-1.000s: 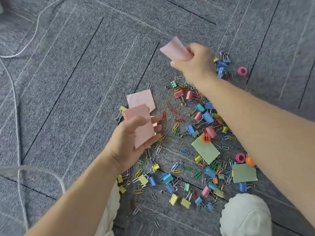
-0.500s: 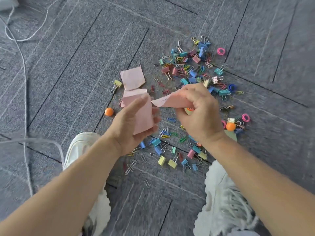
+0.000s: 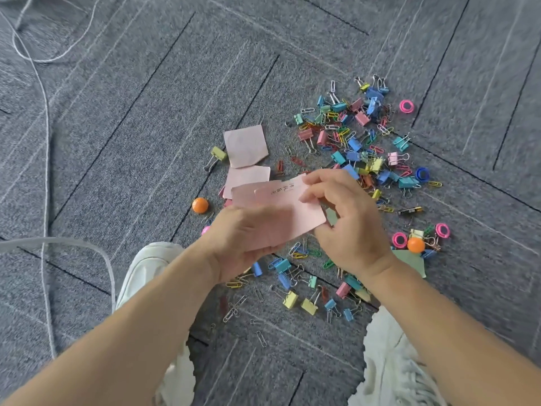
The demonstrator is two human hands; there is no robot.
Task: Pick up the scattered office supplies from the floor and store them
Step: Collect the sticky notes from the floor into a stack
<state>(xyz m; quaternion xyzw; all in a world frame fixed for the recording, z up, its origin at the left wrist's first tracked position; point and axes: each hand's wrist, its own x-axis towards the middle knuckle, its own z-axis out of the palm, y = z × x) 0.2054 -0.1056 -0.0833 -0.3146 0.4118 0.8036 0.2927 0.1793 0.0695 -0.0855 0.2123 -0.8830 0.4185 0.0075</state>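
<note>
A single head-worn view is supplied, directed forward and steeply down at the carpeted floor [image 3: 123,148]. The pink notes [image 3: 281,200] are framed at centre, close to the lens. White shoes [image 3: 146,268] are caught nearer the wearer, and the clip pile [image 3: 351,148] beyond.

Pink notes [image 3: 288,202] in left hand [image 3: 235,247]

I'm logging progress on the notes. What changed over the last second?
The right hand carried its pink note back from over the clips and laid it on the stack in the left hand, still pinching it. Two floor notes and the clips stayed put.
</note>
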